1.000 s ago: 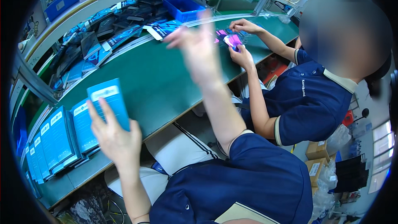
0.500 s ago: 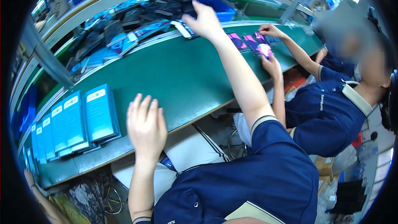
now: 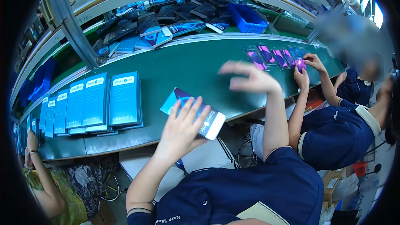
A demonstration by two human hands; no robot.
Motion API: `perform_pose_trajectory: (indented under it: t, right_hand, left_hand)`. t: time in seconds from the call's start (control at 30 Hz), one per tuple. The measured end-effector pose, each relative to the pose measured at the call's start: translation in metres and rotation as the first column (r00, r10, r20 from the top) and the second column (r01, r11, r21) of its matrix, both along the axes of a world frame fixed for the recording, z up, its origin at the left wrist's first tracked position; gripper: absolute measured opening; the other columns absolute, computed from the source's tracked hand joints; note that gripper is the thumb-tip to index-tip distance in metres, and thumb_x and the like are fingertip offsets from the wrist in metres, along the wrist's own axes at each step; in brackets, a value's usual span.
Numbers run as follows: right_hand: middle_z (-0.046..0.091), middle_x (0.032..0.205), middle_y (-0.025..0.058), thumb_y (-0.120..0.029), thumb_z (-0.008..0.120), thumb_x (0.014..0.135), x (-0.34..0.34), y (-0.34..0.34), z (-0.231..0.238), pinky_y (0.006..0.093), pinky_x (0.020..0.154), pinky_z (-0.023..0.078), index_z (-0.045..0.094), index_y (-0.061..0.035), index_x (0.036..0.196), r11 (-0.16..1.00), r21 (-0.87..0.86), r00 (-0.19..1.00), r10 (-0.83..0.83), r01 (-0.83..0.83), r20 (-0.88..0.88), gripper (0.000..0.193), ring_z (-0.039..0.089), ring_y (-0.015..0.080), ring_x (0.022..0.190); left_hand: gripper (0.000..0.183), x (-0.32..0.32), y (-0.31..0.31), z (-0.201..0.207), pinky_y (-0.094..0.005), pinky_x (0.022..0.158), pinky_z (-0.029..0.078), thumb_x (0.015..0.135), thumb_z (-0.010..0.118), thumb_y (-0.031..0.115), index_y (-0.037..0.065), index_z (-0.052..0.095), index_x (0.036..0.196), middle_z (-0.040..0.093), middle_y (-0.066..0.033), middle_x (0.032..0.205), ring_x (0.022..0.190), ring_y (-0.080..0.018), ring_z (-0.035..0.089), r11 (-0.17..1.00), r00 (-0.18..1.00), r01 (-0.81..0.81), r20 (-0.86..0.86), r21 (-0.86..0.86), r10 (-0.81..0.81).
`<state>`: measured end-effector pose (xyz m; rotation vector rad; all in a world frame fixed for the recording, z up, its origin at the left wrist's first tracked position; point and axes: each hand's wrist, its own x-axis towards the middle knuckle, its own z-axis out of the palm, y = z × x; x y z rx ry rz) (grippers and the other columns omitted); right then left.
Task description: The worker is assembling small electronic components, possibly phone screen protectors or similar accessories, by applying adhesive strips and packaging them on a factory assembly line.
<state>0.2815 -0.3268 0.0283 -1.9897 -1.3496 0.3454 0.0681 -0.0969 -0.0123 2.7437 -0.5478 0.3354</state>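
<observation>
My left hand lies across a flat retail box at the table's near edge. Its fingers spread over the box's face, and the thumb is mostly hidden. The box is dark and blue with a white end and sits at a slant. My right hand hovers over the green table, its fingers stretched out, somewhat blurred and holding nothing. To the left of my left hand stand stacks of similar light-blue boxes, blue faces up with white labels.
A heap of dark and blue boxes lies behind the green table, beside a blue bin. At right a co-worker's hands handle a pink-purple piece near several pink-and-dark packs. Another person's hand is far left.
My right hand has drawn back from the heap toward me. My left hand, empty before, now grips a box and has shifted right. The view has turned slightly.
</observation>
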Motion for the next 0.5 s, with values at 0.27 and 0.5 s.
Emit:
perform_pose_trajectory:
  t: [0.27, 0.5]
  right_hand:
    - [0.064, 0.114, 0.0181, -0.023, 0.08, 0.077, -0.041, -0.01, -0.074, 0.0455, 0.098, 0.044, 0.065, -0.0028, 0.099, 0.734, 0.292, 0.593, -0.672, 0.614, 0.444, 0.033, 0.058, 0.0372, 0.113]
    - [0.061, 0.116, 0.0143, -0.015, 0.088, 0.059, -0.064, -0.004, -0.054, 0.0385, 0.094, 0.047, 0.058, -0.0054, 0.086, 0.773, 0.187, 0.796, -0.591, 0.606, -0.132, 0.042, 0.058, 0.0298, 0.11]
  left_hand:
    - [0.04, 0.002, 0.009, 0.06, -0.0424, 0.056, 0.049, 0.074, 0.079, 0.036, 0.006, 0.055, 0.085, 0.063, -0.0102, 0.076, 0.067, -0.0333, 0.066, 0.993, 0.997, -0.06, 0.046, -0.1, 0.065]
    - [0.095, 0.038, 0.032, -0.004, -0.0448, 0.118, 0.031, 0.073, 0.073, 0.065, 0.0, 0.052, 0.139, 0.046, -0.0211, 0.149, 0.141, -0.0351, 0.041, 0.99, 0.99, -0.138, -0.036, -0.005, 0.138]
